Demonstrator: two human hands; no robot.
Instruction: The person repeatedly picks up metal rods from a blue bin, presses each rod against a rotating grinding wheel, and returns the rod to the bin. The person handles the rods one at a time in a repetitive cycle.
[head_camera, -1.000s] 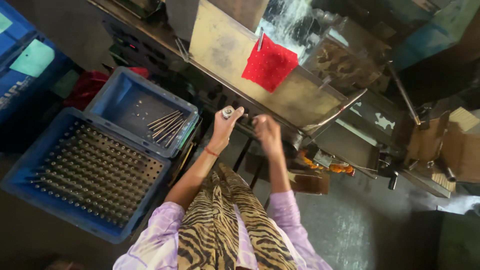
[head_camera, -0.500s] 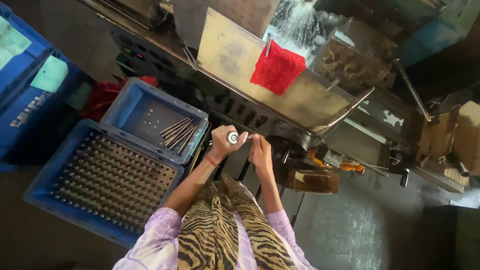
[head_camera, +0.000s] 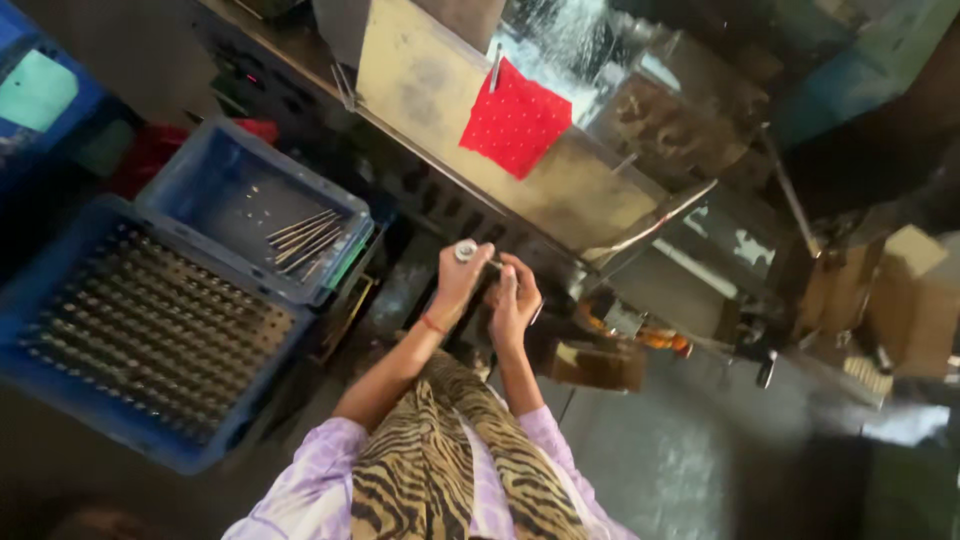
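Left hand (head_camera: 462, 282) pinches a small metal part (head_camera: 466, 250), right hand (head_camera: 514, 300) pressed beside it; left of them a blue crate (head_camera: 190, 170) holds rods (head_camera: 305, 240); a red cloth (head_camera: 515, 120) hangs above.

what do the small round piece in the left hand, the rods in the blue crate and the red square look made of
Small round piece in the left hand: probably metal, pale with a bright glint. Rods: likely steel, thin, straight, grey with a dull sheen. Blue crate: apparently moulded plastic, even matte colour. Red square: looks like cloth, hanging limp, with small pale dots.
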